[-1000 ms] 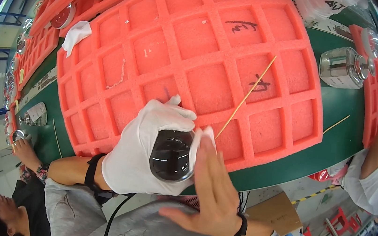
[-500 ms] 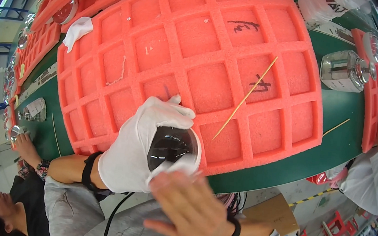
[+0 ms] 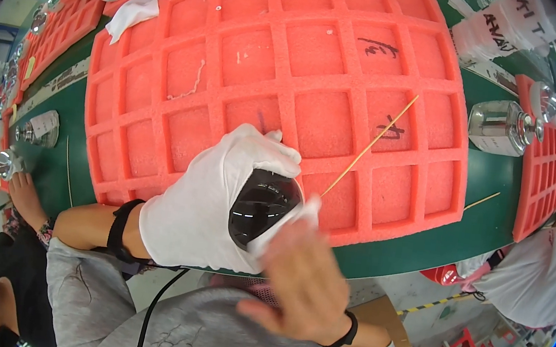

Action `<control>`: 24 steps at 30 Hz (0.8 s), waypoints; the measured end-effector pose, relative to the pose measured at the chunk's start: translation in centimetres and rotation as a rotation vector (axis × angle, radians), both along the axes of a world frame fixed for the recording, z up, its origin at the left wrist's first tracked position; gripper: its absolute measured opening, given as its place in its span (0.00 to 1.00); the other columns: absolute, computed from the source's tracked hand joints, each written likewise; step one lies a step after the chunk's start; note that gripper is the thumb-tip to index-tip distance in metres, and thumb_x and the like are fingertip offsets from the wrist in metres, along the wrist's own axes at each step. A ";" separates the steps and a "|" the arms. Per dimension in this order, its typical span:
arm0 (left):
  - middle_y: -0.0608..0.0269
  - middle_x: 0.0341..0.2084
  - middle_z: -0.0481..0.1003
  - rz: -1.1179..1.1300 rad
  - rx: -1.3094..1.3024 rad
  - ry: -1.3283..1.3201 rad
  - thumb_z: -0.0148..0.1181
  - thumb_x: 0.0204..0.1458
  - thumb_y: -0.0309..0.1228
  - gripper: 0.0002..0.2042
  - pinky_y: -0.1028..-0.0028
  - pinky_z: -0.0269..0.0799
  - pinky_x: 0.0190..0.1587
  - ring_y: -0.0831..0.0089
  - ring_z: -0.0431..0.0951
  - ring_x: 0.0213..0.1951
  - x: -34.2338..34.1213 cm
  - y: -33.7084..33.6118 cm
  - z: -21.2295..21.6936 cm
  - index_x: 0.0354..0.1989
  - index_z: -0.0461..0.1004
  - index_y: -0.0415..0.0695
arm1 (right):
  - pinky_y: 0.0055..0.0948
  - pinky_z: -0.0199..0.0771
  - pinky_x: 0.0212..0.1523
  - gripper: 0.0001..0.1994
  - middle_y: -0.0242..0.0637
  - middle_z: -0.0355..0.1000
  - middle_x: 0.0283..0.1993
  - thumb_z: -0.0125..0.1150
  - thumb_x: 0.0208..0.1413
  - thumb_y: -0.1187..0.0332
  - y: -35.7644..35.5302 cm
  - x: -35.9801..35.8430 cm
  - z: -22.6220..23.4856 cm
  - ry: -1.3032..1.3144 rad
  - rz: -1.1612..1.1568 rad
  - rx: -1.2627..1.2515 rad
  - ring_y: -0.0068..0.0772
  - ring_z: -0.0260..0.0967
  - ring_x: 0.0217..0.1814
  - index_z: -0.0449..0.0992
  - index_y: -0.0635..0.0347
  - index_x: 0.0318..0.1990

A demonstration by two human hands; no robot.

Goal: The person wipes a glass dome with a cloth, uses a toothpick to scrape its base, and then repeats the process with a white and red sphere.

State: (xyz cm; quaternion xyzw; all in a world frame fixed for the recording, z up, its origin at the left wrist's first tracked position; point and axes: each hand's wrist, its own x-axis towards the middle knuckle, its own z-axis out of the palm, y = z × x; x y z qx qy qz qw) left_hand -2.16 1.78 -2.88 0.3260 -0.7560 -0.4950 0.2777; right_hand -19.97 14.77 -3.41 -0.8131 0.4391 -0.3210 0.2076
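Our gloved left hand (image 3: 207, 217) grips a dark glass dome (image 3: 261, 206), fingers curled around it. At five o'clock, our bare right hand (image 3: 299, 283), blurred, presses a white cloth (image 3: 285, 226) against it, above a foam tray (image 3: 290, 78).

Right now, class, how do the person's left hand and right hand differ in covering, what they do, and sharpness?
The left hand wears a white glove; the right hand is bare, with a black band at the wrist. The left hand cups a dark glossy dome; the right hand presses a white cloth to it. The left hand looks sharp, the right hand blurred. Both touch the dome.
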 end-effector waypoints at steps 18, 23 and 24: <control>0.52 0.35 0.73 -0.151 -0.113 -0.088 0.66 0.45 0.30 0.17 0.56 0.70 0.40 0.51 0.73 0.40 0.6 -1.8 1.0 0.44 0.71 0.42 | 0.64 0.64 0.65 0.32 0.66 0.68 0.62 0.53 0.66 0.50 -2.3 -0.5 0.0 0.038 -0.093 -0.012 0.80 0.64 0.63 0.70 0.76 0.61; 0.51 0.34 0.72 -0.070 -0.086 -0.160 0.65 0.43 0.30 0.14 0.58 0.70 0.41 0.52 0.71 0.38 0.5 -0.6 1.9 0.38 0.72 0.40 | 0.49 0.64 0.67 0.29 0.64 0.64 0.68 0.53 0.68 0.59 -2.9 0.4 1.9 0.103 -0.062 -0.084 0.65 0.63 0.69 0.63 0.72 0.68; 0.51 0.34 0.72 -0.065 -0.056 -0.182 0.66 0.42 0.30 0.14 0.58 0.71 0.42 0.52 0.71 0.38 0.5 -0.6 2.0 0.36 0.72 0.40 | 0.44 0.66 0.66 0.26 0.63 0.65 0.67 0.52 0.68 0.62 -3.3 0.6 2.2 0.081 -0.165 -0.022 0.61 0.64 0.69 0.64 0.71 0.68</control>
